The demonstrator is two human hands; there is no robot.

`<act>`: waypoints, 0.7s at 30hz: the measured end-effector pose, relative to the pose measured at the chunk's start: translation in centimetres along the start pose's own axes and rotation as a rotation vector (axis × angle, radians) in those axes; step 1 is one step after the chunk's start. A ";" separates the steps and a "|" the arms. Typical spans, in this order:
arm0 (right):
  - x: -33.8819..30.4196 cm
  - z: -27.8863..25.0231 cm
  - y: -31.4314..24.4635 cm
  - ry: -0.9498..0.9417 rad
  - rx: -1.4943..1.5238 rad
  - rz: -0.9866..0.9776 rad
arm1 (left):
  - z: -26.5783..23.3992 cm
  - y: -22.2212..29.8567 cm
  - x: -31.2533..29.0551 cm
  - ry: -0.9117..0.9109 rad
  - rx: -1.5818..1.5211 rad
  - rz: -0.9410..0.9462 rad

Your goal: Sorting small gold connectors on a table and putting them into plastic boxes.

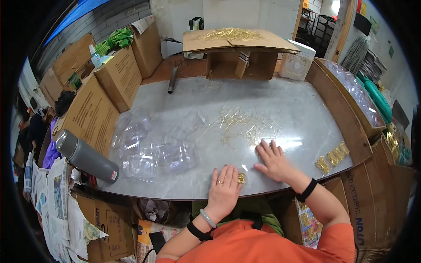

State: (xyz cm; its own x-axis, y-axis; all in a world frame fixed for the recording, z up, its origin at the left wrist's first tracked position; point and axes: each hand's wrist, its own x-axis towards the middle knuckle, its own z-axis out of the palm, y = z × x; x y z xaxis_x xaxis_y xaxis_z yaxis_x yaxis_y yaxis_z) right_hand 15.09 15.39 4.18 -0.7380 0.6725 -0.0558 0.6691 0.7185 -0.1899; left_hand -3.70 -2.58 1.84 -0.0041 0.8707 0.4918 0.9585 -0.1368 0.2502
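Observation:
Loose gold wire pieces (234,119) lie scattered over the middle of the grey table (302,109). My right hand (275,163) rests at their near edge, palm down with fingers spread and nothing seen in it. Near the front edge, my left hand (224,186) lies flat with its fingers stretched out. A small clump of gold wire pieces (241,178) sits against its right side, partly covered by it; whether a case holds the clump I cannot tell. To the left is a pile of clear plastic boxes (160,153). Several filled packs of gold pieces (333,158) stand in a row at the right.
A grey bottle (90,158) leans at the left front edge. Cartons (116,76) wall the left side, and a cardboard strip (340,105) borders the right. At the back, a cardboard stand (239,61) bears more gold pieces beside a white fan (297,61). A dark tube (173,81) lies nearby.

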 end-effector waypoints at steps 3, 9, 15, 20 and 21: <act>-2.6 1.1 -0.9 0.074 -0.031 -0.069 | -0.4 -0.8 0.0 -0.017 -0.007 -0.040; -5.4 1.5 -3.0 0.111 -0.096 -0.269 | -1.8 -2.2 0.0 0.046 0.049 -0.127; -4.0 1.9 -1.1 0.240 0.011 -0.033 | -3.0 -2.4 -0.9 -0.001 0.017 -0.065; -3.3 2.7 -3.0 0.419 0.005 -0.008 | -1.7 -1.8 -0.9 -0.042 0.000 -0.083; -3.4 2.2 -4.0 0.490 -0.024 -0.010 | -1.4 -1.7 -0.9 -0.044 -0.008 -0.083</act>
State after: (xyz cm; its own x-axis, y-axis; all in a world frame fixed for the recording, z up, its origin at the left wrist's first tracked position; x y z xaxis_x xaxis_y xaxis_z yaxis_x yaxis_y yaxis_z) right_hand 14.72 9.88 2.96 -0.6198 0.6660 0.4151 0.6684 0.7252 -0.1654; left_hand -5.76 -3.79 2.13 -0.0705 0.8991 0.4320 0.9531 -0.0671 0.2951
